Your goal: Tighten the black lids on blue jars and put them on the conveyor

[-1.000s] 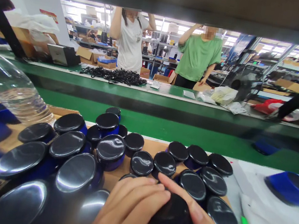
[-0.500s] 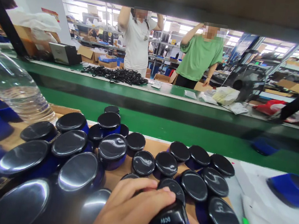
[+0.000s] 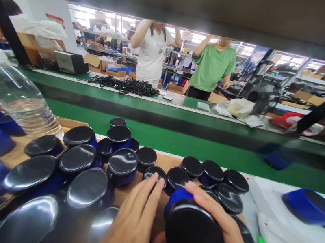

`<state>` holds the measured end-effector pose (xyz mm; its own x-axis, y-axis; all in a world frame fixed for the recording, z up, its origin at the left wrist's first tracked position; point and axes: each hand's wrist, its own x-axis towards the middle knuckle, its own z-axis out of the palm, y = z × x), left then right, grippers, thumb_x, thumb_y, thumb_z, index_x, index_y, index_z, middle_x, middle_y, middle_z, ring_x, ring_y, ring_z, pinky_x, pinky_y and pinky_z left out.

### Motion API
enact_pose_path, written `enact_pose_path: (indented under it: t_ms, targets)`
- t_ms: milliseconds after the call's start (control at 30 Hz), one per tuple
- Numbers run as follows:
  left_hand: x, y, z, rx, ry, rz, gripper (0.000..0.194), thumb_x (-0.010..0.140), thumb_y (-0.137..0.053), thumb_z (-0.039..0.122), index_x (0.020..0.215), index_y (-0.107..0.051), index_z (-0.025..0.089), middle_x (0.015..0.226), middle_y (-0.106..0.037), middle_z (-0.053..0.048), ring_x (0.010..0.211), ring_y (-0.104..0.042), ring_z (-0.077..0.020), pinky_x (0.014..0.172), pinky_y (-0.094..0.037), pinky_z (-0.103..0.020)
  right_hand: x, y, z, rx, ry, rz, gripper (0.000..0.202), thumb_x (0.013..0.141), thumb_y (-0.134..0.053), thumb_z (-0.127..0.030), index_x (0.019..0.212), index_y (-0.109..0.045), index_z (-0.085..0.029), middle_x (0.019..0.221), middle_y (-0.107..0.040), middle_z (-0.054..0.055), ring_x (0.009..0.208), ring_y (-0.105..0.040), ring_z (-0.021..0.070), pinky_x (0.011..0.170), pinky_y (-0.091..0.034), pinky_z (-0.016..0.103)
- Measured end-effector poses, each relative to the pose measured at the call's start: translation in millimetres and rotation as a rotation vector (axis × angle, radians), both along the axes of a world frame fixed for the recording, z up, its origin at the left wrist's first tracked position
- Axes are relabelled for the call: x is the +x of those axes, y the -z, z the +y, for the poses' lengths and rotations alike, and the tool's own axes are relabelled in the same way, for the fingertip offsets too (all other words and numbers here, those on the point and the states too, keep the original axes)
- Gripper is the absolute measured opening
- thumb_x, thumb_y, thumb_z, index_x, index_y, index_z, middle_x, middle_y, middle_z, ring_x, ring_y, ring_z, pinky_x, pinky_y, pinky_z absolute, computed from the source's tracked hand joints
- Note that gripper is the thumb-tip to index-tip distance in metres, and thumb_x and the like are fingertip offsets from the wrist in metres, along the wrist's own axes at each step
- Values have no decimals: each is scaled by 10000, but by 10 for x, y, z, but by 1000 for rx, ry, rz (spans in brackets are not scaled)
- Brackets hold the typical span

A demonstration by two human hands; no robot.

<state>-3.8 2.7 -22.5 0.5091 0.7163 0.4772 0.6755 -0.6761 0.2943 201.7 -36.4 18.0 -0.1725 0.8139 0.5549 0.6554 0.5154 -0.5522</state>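
jars (image 3: pixel 121 163) crowd the table (image 3: pixel 168 161); a bottle (image 3: pixel 15 94) lies left, the conveyor (image 3: pixel 178 140) runs behind them.

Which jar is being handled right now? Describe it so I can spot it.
Start at the cardboard sheet covered with black-lidded blue jars. At its near edge, the right hand grips one jar. Unlike its upright neighbours, it is lifted and tilted, its matte black lid facing the camera.
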Motion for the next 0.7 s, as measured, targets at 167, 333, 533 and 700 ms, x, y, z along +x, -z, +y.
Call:
enact_pose_path:
  t_ms: [167, 333, 533, 700]
  targets:
    - [37, 80, 58, 441, -99, 392, 627, 939, -524, 357, 1398, -511, -69, 1426, -610, -328, 1235, -689, -432, 873, -685, -487, 58, 30, 75, -19, 176, -162, 586, 958, -687, -472, 1453, -395, -356, 1471, -555, 22, 1353, -586, 220, 1133, -540, 348]
    - [137, -16, 23, 428, -181, 376, 852, 767, -733, 717, 1282, -692, 40, 1366, -670, -241, 1208, -716, -364, 901, -681, -377, 82, -135, 542, -218, 322, 37, 556, 863, -728, -546, 1321, -529, -300, 1345, -612, 68, 1251, -618, 293, 1014, -578, 480]
    - [145, 8, 41, 480, -173, 412, 729, 801, -739, 564, 1287, -689, 22, 1367, -662, -261, 1217, -710, -366, 876, -689, -384, 69, -260, 1786, -396, 411, -153, 407, 928, -766, -232, 1288, -593, -152, 1286, -645, 96, 1192, -635, 265, 1057, -527, 487]
    - [154, 57, 95, 550, -224, 402, 550, 920, -596, 537, 1208, -755, 96, 1274, -745, -185, 1144, -758, -300, 834, -695, -303, 56, -208, 2144, -616, 450, -453, 345, 992, -716, -355, 1262, -640, -154, 1259, -671, 95, 1132, -674, 256, 990, -575, 482]
